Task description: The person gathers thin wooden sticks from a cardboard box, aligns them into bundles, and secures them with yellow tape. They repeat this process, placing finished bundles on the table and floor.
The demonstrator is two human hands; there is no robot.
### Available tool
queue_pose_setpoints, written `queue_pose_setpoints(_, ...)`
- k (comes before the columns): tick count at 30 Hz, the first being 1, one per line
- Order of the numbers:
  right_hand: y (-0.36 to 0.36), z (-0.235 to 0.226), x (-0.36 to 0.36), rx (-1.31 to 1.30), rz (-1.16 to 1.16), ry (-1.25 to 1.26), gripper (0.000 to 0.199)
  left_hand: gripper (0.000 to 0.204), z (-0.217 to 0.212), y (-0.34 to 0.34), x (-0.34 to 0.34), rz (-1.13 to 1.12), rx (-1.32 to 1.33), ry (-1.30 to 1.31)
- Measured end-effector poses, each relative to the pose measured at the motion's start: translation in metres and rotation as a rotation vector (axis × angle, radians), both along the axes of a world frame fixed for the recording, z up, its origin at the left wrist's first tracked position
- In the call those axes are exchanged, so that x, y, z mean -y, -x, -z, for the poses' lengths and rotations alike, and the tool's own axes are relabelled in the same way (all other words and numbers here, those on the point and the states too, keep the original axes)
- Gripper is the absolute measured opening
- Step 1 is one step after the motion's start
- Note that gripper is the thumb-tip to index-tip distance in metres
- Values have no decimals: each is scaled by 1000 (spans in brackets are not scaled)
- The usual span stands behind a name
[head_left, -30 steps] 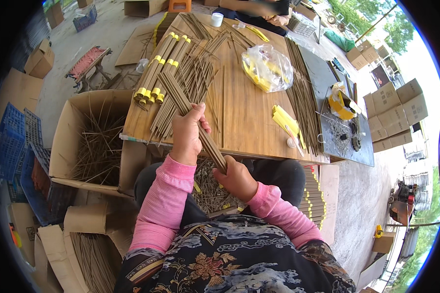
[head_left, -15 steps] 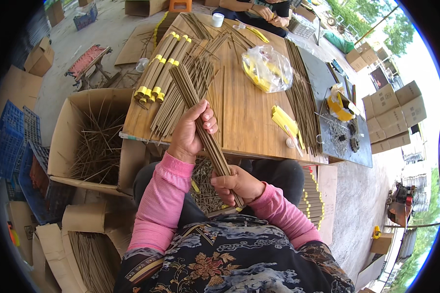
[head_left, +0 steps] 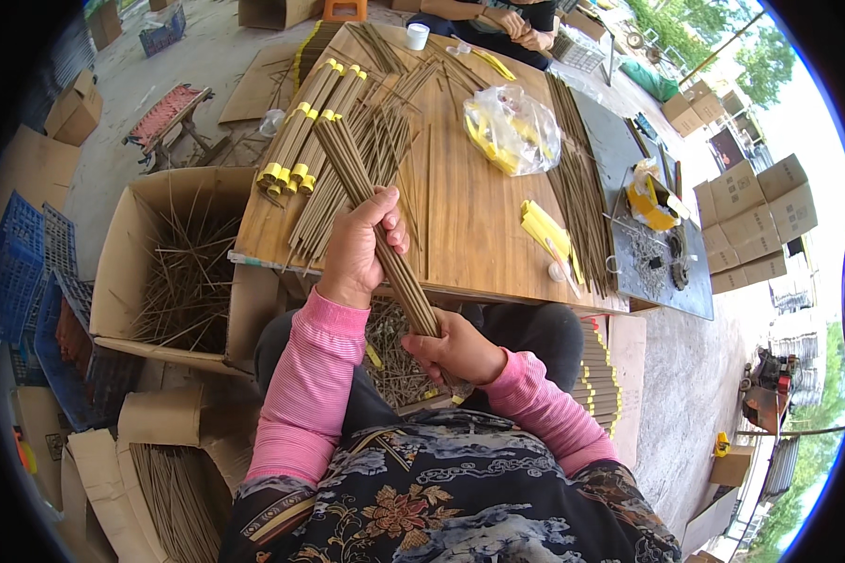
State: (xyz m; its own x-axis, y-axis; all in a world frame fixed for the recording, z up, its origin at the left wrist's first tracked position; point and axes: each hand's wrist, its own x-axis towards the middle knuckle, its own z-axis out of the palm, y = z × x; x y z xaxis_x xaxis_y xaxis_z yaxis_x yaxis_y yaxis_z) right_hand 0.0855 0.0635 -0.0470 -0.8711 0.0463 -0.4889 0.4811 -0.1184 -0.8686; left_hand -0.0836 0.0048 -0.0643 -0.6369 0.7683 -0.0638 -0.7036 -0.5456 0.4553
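A bundle of thin brown sticks (head_left: 406, 287), like incense sticks, slants across my lap with its upper end over the table. My left hand (head_left: 359, 246) is wrapped round its middle. Lower down, my right hand (head_left: 462, 349) closes round the bottom part, and its fingers partly hide the lower tips. Loose sticks (head_left: 321, 214) of the same kind lie on the wooden table (head_left: 474, 235) just beyond my left hand. Left of them rest several finished bundles (head_left: 305, 120) with yellow bands. Yellow paper strips (head_left: 541, 225) lie near the table's front right.
A cardboard box (head_left: 122, 281) of tangled sticks stands at the left. On the table are a clear plastic bag (head_left: 512, 131) with yellow strips and a white cup (head_left: 417, 37). A dark board (head_left: 620, 169) adjoins on the right. Another person's hands (head_left: 521, 28) show at the far side.
The bundle has shifted slightly up and to the left, its lower tips drawing in toward my right hand. My left hand has moved a little the same way, still gripping.
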Motion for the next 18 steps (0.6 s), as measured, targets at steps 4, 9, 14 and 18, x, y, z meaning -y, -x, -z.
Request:
queue_pose_setpoints(4,1,42,0,-419,91,-1003,15,13,-3,-6,-3,-237,-95,373)
queue_pose_setpoints(9,-4,-2,-7,45,-66,286,14,12,-1,10,5,10,28,-58)
queue_pose_setpoints(14,1,1,1,2,-24,-174,16,17,-8,2,3,-138,-10,195)
queue_pose_setpoints(18,2,-4,-6,-53,-13,8,16,20,-9,-12,-1,40,-13,84)
